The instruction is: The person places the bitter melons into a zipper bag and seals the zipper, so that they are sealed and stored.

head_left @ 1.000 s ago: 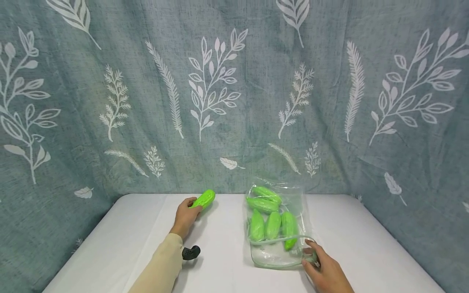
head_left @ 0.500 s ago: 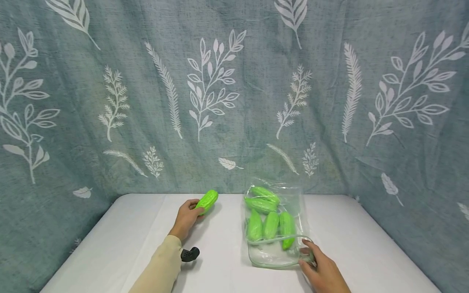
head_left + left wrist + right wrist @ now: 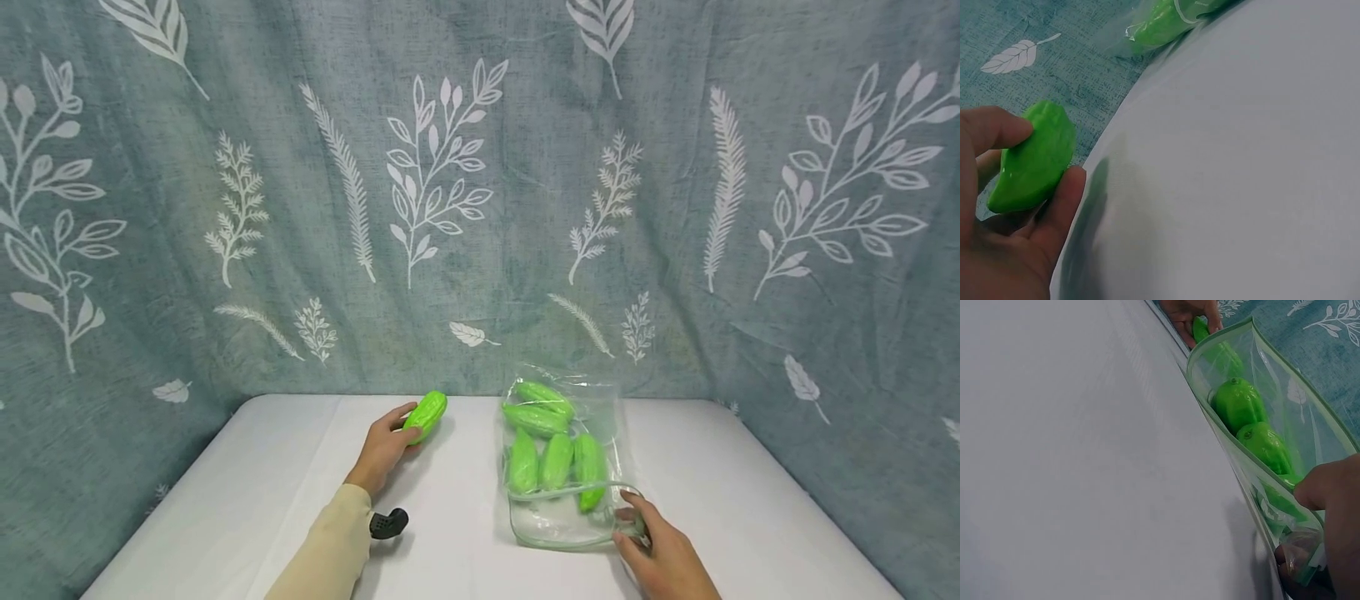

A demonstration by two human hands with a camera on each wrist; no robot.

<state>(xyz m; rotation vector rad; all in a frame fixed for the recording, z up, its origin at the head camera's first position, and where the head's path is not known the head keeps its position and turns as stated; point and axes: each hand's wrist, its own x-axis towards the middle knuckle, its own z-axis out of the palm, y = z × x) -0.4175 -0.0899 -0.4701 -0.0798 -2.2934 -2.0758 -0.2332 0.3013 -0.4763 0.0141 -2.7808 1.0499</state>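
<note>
My left hand [image 3: 380,450] grips a bright green, ridged bitter melon [image 3: 429,412] near the table's back edge, fingers on one side and thumb on the other. In the left wrist view the bitter melon [image 3: 1038,159] sits between thumb and fingers, its shadow falling on the cloth. To the right lies a clear zip bag [image 3: 555,521] with several bitter melons [image 3: 557,460] inside. Its mouth faces me and gapes. My right hand [image 3: 663,550] holds the right corner of that mouth, and in the right wrist view the thumb [image 3: 1316,487] lies over the green-edged rim.
A white cloth covers the table [image 3: 450,533]. Behind it and along both sides hangs a blue-green curtain [image 3: 480,208] with white leaf prints. A black curved piece [image 3: 389,523] sticks out from the left wrist.
My left hand has shifted the bitter melon slightly to the right and a little towards me. The right hand and the bag have stayed about where they were.
</note>
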